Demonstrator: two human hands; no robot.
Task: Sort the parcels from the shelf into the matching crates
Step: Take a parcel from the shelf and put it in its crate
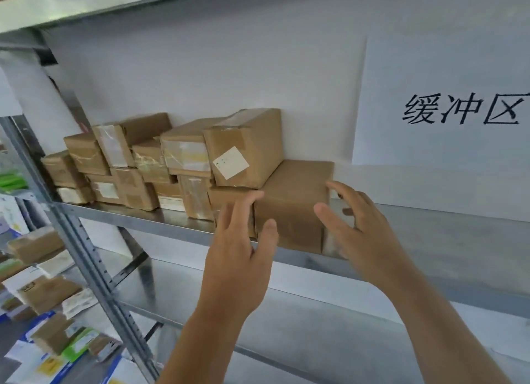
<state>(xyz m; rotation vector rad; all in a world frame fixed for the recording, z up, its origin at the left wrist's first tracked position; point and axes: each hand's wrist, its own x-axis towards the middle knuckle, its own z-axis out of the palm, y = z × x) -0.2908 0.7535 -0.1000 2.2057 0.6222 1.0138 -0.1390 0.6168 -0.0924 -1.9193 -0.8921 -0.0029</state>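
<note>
Stacked parcels [149,165]: to your left on the shelf [430,234] you have two tiers of small brown cartons, most banded with clear tape. That tape will be slick under your fingers, so go for bare cardboard when you reach them.

Labelled parcel [243,151]: this carton with the white sticker sits tilted, and its lower right edge leans on the box you are reaching for. Expect it to slide or drop once its support goes.

Left hand [241,240]: your fingers are straight and spread, holding nothing, and lie in front of the front left edge of the target box. I cannot tell whether the fingertips touch the cardboard.

Target parcel [292,208]: it stands at the right end of the row, at the front lip of the shelf, wrapped in plain brown paper or tape. It looks stiff and square. Judging by its bulk, it may be the heaviest of the lot, so take it with both hands on opposite side faces, low down.

Right hand [352,217]: it is loosely cupped and grips nothing, with fingers curving round the right side and the thumb towards the front face. Contact is unclear.

Wall sign [447,102]: white paper with dark characters, well clear of your reach.
</note>
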